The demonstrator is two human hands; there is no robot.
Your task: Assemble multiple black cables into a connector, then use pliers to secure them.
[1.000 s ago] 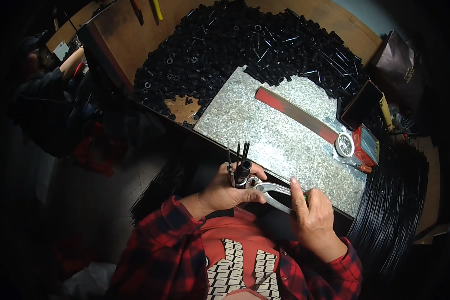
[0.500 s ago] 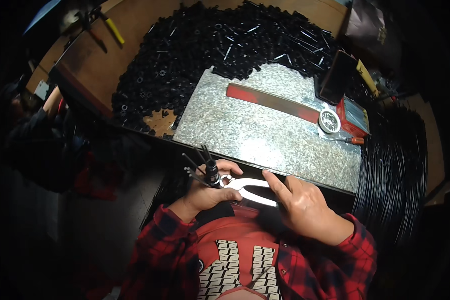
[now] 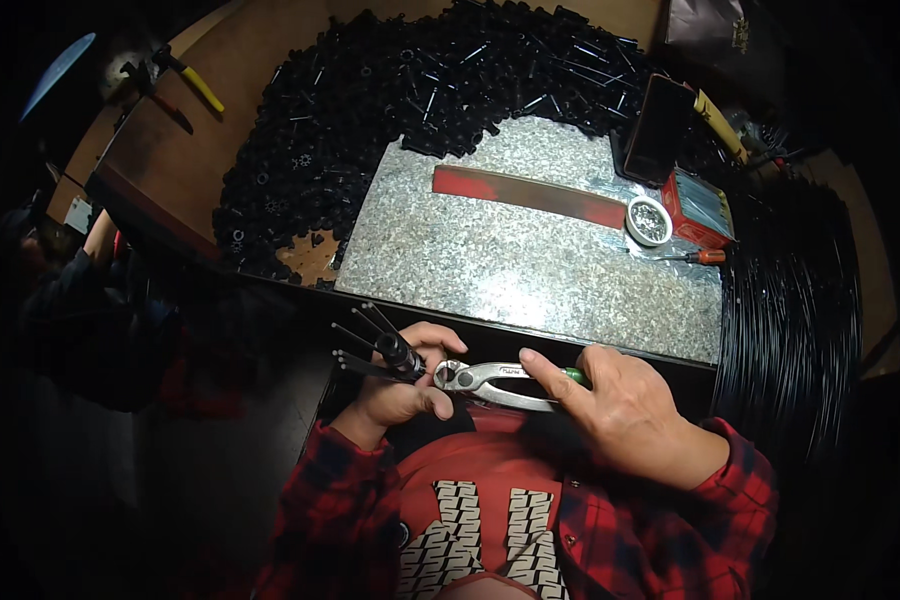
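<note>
Black rods (image 3: 362, 366) fan out leftward from the left hand (image 3: 382, 398), whose fingers curl partly round a black cylinder (image 3: 397, 355), thumb reaching rightward. Everything is held up just in front of the speckled table (image 3: 420, 245). A moment ago I saw that cylinder nearly upright; now it leans left, and the metal pincers (image 3: 490, 372) beside it show their whole head. I'd judge that makes the spot between them easier to work at, though I can't tell whether the jaws have bitten on anything. Rightmost, the right hand (image 3: 625, 400) is wrapped about the pincers' green grip (image 3: 576, 377), one digit pointing along the handle, its other fingers mostly hidden.
</note>
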